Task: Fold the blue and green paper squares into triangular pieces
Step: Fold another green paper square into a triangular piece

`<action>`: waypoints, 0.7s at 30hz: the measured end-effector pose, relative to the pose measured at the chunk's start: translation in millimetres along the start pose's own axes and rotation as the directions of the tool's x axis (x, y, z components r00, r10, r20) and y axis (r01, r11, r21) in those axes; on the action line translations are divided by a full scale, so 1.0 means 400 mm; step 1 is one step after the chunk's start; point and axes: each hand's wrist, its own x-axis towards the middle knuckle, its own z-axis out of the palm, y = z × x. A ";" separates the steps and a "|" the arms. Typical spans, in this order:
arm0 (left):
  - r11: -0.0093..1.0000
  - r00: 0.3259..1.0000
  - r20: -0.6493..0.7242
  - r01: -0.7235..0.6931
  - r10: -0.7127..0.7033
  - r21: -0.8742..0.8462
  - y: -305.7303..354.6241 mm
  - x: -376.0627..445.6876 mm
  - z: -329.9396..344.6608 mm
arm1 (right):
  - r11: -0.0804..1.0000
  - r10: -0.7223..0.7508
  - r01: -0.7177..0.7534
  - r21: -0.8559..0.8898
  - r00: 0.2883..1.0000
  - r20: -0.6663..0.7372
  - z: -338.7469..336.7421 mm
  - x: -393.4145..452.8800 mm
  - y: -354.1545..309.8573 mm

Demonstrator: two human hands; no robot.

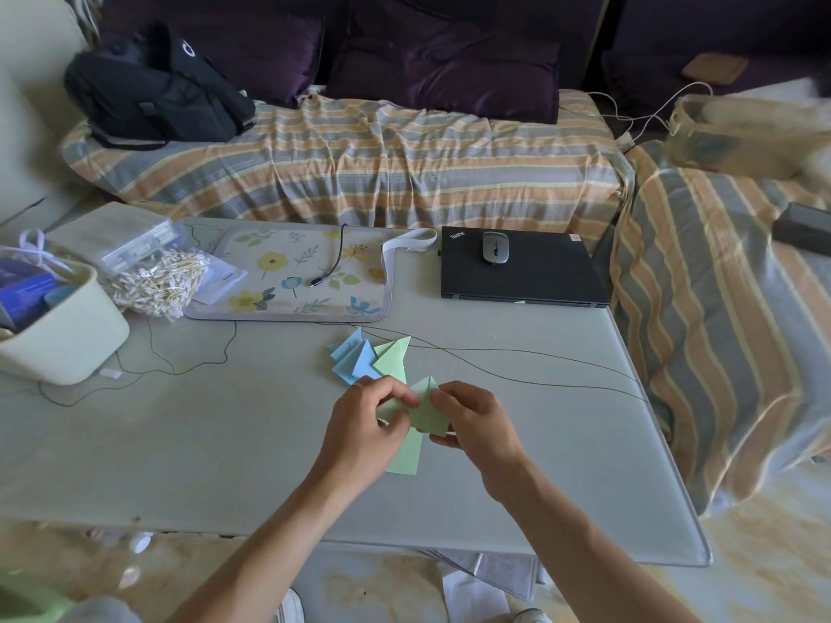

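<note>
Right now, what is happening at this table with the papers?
A person is folding paper. Both hands, the left hand and the right hand, pinch a green paper piece just above the table. Behind them lie finished folded pieces: blue triangles and a green triangle. A closed laptop with a mouse on it sits farther back.

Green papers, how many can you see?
3, maybe more hidden. One green paper is held by the left hand and right hand. One lies flat under the hands. One folded green triangle sits beside the blue pieces.
</note>
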 end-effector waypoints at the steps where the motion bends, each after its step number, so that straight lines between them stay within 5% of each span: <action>1: 1.000 1.000 -0.028 0.009 -0.009 -0.004 -0.002 0.002 0.001 | 1.000 -0.006 0.006 -0.009 1.000 0.007 0.000 0.001 0.002; 21: 0.987 0.994 -0.006 0.113 -0.113 0.113 -0.002 0.000 -0.007 | 0.839 -0.221 0.260 -0.477 0.965 0.138 0.012 0.007 0.030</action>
